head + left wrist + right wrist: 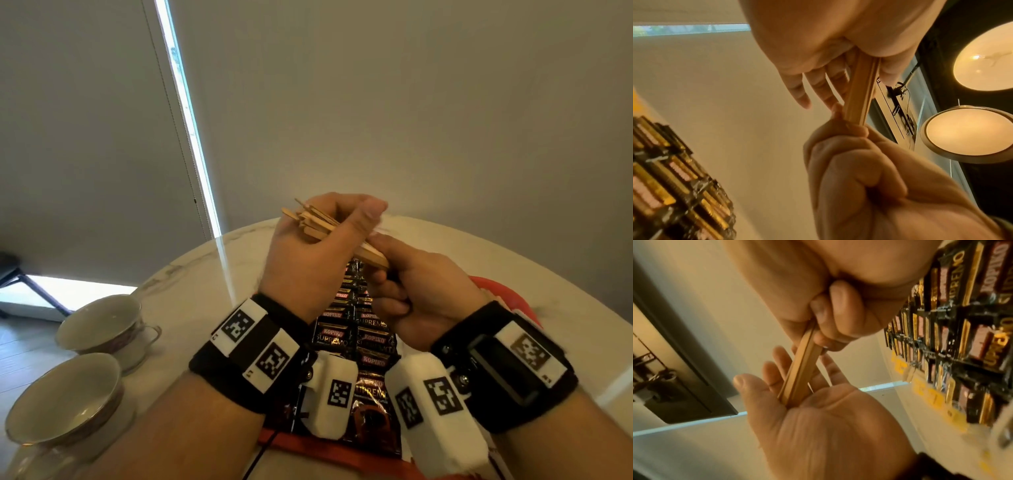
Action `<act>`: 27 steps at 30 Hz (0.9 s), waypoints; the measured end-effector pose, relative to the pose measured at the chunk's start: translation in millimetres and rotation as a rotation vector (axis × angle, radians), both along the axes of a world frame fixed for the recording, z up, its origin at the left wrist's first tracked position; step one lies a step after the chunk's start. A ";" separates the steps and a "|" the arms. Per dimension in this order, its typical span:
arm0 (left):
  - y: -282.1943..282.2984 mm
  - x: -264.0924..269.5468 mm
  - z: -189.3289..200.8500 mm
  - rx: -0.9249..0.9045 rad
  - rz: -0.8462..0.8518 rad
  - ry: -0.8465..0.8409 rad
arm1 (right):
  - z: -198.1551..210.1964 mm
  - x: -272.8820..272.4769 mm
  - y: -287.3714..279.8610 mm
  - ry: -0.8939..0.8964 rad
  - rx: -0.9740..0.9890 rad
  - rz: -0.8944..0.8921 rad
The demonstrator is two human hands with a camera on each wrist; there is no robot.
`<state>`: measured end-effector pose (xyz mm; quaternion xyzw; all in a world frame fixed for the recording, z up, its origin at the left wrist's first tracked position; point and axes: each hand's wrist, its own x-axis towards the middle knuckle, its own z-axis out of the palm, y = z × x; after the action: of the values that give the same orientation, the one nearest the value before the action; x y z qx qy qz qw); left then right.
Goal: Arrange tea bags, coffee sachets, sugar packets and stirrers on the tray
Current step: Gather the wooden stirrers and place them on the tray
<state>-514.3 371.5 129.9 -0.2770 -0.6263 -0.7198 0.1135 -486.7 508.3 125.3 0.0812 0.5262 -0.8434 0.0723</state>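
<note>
A bundle of wooden stirrers (317, 222) is held above the table between both hands. My left hand (305, 260) has its palm open, and the stirrers (799, 369) lie along the palm and fingers with the thumb held apart. My right hand (421, 294) pinches the near end of the stirrers (859, 91) between curled fingers and thumb. Below the hands, a long strip of black Kopiko coffee sachets (363, 339) lies on a red tray (507, 294). Blurred yellow packets (929, 392) lie beside the sachets (962, 321).
Two empty white teacups (102, 325) (68, 394) stand at the left edge of the round marble table (198, 274). A wall and a covered window rise just behind the table.
</note>
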 end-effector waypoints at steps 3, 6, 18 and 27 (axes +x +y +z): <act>-4.3 0.3 8.2 0.059 0.075 0.137 | 3.4 0.5 -0.7 -0.039 -0.056 0.034; -10.5 0.8 15.3 0.041 0.220 0.333 | 8.3 3.6 -2.4 -0.071 -0.069 0.083; -12.3 0.7 16.6 -0.044 0.227 0.424 | 13.6 7.6 -3.5 -0.040 -0.067 0.045; -1.8 10.4 18.5 0.233 -0.227 0.142 | 7.2 5.3 -3.0 -0.007 -0.085 0.128</act>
<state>-503.9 369.7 148.5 -0.3811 -0.4940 -0.7742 0.1069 -481.4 505.3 132.4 0.0472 0.4937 -0.8584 0.1311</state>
